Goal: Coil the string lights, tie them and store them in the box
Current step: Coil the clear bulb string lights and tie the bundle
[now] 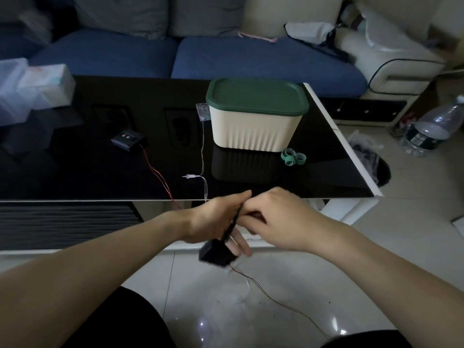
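My left hand (216,222) grips dark wire loops just below the front edge of the black table (100,177). A black battery box (217,254) hangs from those loops under the hand. My right hand (278,219) pinches the same wire beside the left hand. A thin red wire (273,300) trails from the black box down to the floor. The cream box with a green lid (256,114) stands shut on the table. Left of it a clear battery case (203,111) leans against it, its pale wire (203,146) running toward me. Green ties (292,156) lie by the box.
A second black battery box (126,140) with a red wire (157,172) lies on the table's left. Tissue packs (45,86) sit at the far left. A blue sofa (175,56) is behind. A water bottle (431,129) and a bin (376,169) stand on the floor at right.
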Demonstrator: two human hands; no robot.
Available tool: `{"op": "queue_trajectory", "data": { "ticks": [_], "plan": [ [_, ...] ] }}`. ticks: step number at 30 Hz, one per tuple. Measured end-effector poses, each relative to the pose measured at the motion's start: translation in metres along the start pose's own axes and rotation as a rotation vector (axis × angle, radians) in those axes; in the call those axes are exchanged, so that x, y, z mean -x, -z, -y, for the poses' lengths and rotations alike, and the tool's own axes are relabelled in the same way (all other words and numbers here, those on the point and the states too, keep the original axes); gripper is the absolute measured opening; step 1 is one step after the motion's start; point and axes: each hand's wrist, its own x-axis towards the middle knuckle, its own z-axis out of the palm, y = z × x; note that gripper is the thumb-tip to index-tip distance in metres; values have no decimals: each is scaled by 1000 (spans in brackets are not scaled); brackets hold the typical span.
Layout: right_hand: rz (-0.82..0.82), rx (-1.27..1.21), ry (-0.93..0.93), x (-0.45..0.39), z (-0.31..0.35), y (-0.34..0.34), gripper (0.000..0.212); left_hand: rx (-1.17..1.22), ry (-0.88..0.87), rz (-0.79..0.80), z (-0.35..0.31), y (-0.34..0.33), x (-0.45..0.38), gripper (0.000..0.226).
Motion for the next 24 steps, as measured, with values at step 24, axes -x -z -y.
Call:
{"op": "queue_trajectory", "data": {
  "ticks": [24],
  "plan": [
    [115,-181,-498,7,-98,14,49,-78,-208,-363,-6,-1,1,28]
  ]
}}
